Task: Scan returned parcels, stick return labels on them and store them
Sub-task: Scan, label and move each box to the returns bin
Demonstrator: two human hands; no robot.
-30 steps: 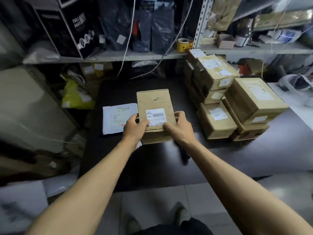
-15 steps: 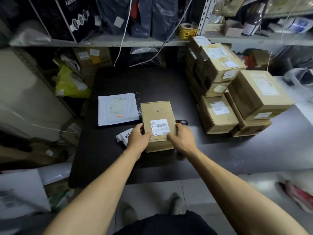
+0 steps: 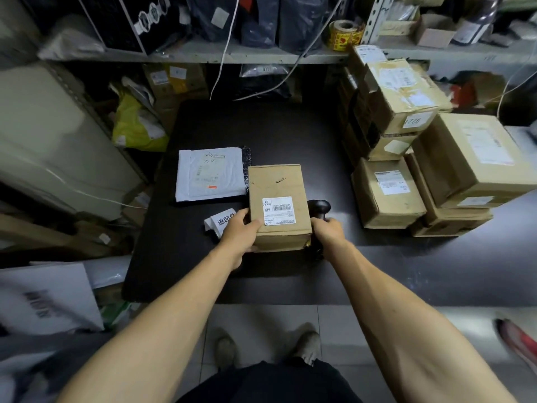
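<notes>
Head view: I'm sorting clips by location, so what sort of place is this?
Probably a parcel stockroom: stacked cardboard boxes, crowded shelves, and a black scanner beside the labelled box.

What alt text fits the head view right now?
A person's left hand holds a labelled cardboard box on a dark table while the right hand grips a black scanner beside it; a white mailer and stacked parcels flank them.
</notes>
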